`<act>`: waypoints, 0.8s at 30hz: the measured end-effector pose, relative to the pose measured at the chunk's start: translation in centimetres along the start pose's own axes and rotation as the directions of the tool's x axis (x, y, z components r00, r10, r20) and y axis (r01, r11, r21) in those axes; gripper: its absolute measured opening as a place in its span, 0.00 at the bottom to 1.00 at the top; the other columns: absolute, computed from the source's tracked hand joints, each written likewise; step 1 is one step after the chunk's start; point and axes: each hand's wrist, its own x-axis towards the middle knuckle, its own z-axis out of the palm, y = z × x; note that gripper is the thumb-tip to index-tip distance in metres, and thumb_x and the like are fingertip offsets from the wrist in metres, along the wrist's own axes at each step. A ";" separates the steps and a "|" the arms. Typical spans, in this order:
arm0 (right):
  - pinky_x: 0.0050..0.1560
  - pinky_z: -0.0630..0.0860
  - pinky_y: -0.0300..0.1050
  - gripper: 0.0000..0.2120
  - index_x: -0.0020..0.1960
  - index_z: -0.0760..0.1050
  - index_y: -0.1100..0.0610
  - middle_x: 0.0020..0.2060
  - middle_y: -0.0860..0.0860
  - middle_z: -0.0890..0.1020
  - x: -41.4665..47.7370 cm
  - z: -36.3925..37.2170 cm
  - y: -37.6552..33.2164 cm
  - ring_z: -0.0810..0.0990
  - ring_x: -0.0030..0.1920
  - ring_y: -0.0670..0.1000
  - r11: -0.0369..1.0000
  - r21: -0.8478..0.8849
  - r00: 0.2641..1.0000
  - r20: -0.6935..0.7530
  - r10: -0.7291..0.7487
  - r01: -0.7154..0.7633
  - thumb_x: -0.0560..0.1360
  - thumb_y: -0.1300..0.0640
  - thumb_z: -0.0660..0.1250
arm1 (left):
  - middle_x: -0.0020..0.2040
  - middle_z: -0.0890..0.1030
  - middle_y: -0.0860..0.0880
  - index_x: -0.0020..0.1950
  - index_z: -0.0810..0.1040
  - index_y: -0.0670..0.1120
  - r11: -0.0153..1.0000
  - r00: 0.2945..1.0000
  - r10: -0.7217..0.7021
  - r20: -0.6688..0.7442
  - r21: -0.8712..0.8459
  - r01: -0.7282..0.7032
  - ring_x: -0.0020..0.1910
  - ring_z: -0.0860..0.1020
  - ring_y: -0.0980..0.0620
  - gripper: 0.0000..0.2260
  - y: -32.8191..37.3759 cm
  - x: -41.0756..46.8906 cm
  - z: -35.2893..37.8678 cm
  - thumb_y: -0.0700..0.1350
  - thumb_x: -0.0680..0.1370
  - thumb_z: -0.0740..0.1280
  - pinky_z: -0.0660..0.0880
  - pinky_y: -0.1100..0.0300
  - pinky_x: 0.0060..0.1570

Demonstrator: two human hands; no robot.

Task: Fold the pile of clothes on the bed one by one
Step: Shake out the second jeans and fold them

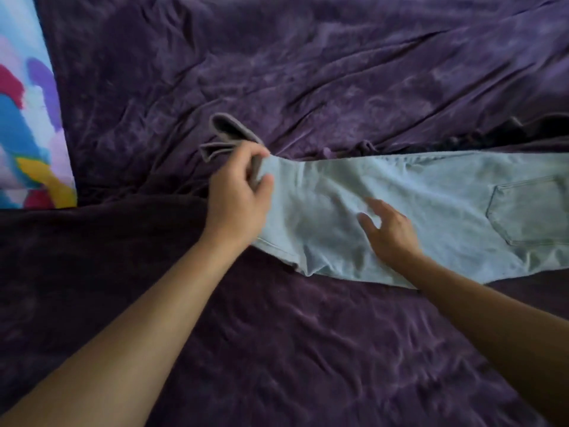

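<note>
A pair of pale blue jeans (pixel 431 192) lies stretched across the purple bedcover (pixel 277 334), running from the middle of the view out past the right edge. A back pocket (pixel 529 211) faces up near the right end of the jeans.

The left grip (pixel 237 192) is at the left end of the jeans. Its fingers and thumb are curled tightly around the leg ends, holding them bunched and raised off the bedcover. Beyond its knuckles the hems (pixel 228 131) stick out, showing a greyer inner side.

The right grip (pixel 391 232) is spread wide and holds nothing. Its straight fingers lie flat on the middle of the jeans, near their lower edge, between the left grip and the back pocket. The cloth is creased between the two.

Just above the jeans' upper edge, toward the right, a dark mass (pixel 523 131) sits in a fold of the bedcover; what it is cannot be told. Well to the left of the jeans a brightly multicoloured cloth (pixel 27 118) fills the edge of the view.
</note>
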 end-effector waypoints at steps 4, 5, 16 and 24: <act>0.56 0.73 0.48 0.18 0.66 0.74 0.52 0.57 0.54 0.82 -2.3 -5.2 6.9 0.80 0.57 0.54 0.972 0.105 0.977 -0.022 0.213 -0.210 0.78 0.48 0.64 | 0.44 0.77 0.52 0.56 0.75 0.45 0.997 0.971 0.049 0.233 0.046 -0.061 0.41 0.74 0.52 0.12 6.2 -1.5 9.2 0.37 0.73 0.67 0.69 0.59 0.43; 0.56 0.73 0.48 0.18 0.66 0.74 0.52 0.56 0.54 0.83 -2.7 -6.0 8.6 0.80 0.56 0.54 0.965 0.120 0.971 -0.018 0.239 -0.235 0.78 0.48 0.65 | 0.47 0.78 0.49 0.58 0.75 0.45 0.995 0.958 0.022 0.285 0.089 -0.049 0.45 0.76 0.49 0.13 6.7 -2.0 11.7 0.37 0.74 0.66 0.71 0.55 0.45; 0.54 0.75 0.48 0.14 0.59 0.80 0.52 0.50 0.50 0.85 -2.7 -15.4 27.8 0.82 0.53 0.53 0.934 0.106 0.938 -0.017 0.346 -0.342 0.74 0.52 0.67 | 0.66 0.69 0.43 0.70 0.68 0.49 0.753 0.716 -0.371 0.591 0.643 -0.141 0.64 0.70 0.42 0.21 5.8 -8.6 30.1 0.52 0.78 0.63 0.71 0.50 0.61; 0.62 0.69 0.57 0.31 0.71 0.65 0.53 0.66 0.56 0.72 6.1 -26.8 40.2 0.69 0.66 0.59 0.865 -0.003 0.851 -0.183 0.492 -0.501 0.71 0.44 0.67 | 0.75 0.58 0.43 0.75 0.61 0.56 0.739 0.685 -0.316 0.657 0.623 -0.257 0.71 0.61 0.43 0.22 10.0 -10.7 41.8 0.52 0.81 0.58 0.65 0.47 0.65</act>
